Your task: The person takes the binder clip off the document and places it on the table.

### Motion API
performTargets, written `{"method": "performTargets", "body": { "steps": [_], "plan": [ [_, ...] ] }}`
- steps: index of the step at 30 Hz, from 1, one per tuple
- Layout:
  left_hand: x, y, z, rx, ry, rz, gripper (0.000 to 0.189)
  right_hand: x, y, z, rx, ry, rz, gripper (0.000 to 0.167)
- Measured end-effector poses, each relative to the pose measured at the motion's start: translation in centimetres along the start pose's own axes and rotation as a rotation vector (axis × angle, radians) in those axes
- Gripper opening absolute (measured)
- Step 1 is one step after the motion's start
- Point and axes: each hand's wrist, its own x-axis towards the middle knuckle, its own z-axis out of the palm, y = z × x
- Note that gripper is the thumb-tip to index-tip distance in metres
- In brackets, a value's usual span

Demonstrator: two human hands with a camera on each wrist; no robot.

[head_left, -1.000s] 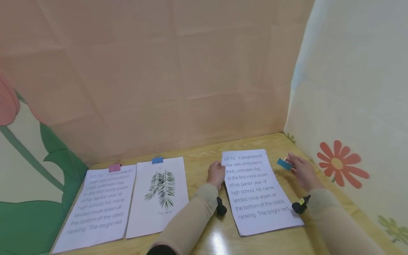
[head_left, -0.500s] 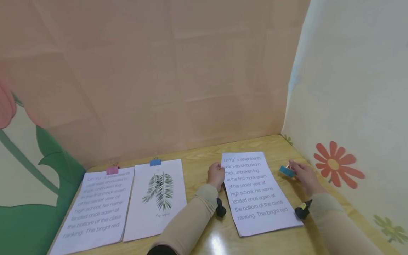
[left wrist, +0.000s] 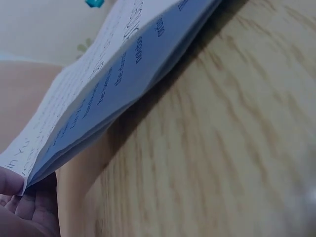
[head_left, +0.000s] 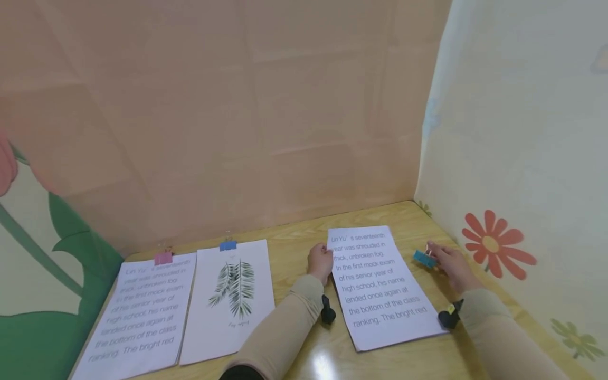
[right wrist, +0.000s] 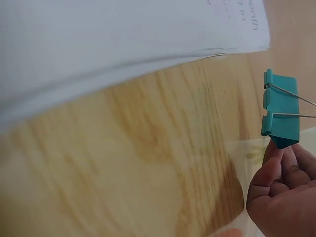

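Note:
A stack of printed paper sheets (head_left: 382,290) lies on the right half of the table. My left hand (head_left: 320,262) pinches its upper left edge; in the left wrist view the thumb (left wrist: 10,181) is on top, fingers beneath, and the sheets' left side is lifted and slightly fanned. Right of the stack, apart from it, my right hand (head_left: 452,265) holds a teal binder clip (head_left: 425,258) in its fingertips. In the right wrist view, the binder clip (right wrist: 284,106) appears beyond the fingers with a wire handle folded against its side. Its jaws look closed, with no paper in them.
Two other paper stacks lie on the left: a text stack (head_left: 138,311) with a pink binder clip (head_left: 163,257) and a leaf-print stack (head_left: 228,316) with a blue binder clip (head_left: 228,245). Pink-brown backing (head_left: 285,116) and a flowered panel (head_left: 522,158) border the wooden table (head_left: 294,232).
The teal binder clip has tilted and dropped slightly in my right hand. My left hand keeps its hold on the sheets. The head view has shifted a little, moving everything slightly left.

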Motion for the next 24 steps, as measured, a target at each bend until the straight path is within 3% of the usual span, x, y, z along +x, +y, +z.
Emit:
{"method": "performTargets", "body": {
  "steps": [12, 24],
  "plan": [
    [-0.2, 1.0, 0.2, 0.014, -0.018, -0.014, 0.020, 0.2, 0.1, 0.2, -0.009, -0.004, -0.007, 0.082],
    [-0.2, 0.8, 0.3, 0.023, -0.011, 0.000, 0.022, 0.1, 0.2, 0.2, -0.093, -0.032, 0.009, 0.090]
  ]
}}
